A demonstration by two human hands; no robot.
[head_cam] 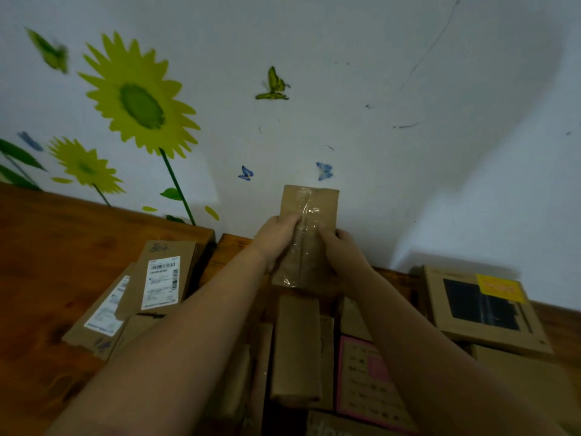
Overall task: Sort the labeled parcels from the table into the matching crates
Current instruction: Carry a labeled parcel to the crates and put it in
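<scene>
1. While both hands hold it up above the pile, the taped brown parcel (309, 228) shows me only its plain taped side; no label faces the camera, so a wrong crate is the first risk.
2. Left hand (276, 237) and right hand (342, 251) each have a grip closed on the parcel's edges (fingers over slick clear tape), which I judge could slip if it is turned.
3. Boxes crowd the table (41, 262) below; a drop might knock the labeled parcel (162, 281) or the pink box (367, 379) askew.
4. No crate is in view, so I cannot judge the carry.
</scene>
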